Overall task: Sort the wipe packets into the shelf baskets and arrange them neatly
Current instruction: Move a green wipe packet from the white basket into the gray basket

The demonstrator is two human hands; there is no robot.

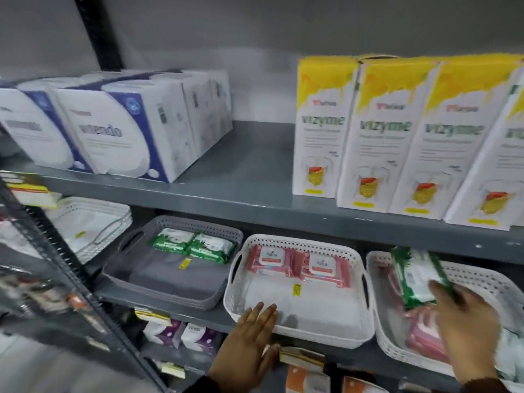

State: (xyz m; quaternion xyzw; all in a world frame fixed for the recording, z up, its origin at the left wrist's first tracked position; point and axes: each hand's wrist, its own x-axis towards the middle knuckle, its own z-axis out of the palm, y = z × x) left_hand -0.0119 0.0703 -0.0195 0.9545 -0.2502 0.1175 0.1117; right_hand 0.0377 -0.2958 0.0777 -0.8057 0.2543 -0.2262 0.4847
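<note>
My right hand (465, 333) gripped a green wipe packet (419, 279), fingers closed on its lower end, tilted above the right white basket (380, 316) holding pink packets (425, 336). My left hand (249, 344) lay flat, fingers straight and together, against the front rim of the middle white basket (235, 296). Two green packets (195, 245) sat in the grey basket (158, 287).

upper shelf (249, 177) | blue-white boxes (113, 129) left | yellow-white cartons (397, 137) right
</note>
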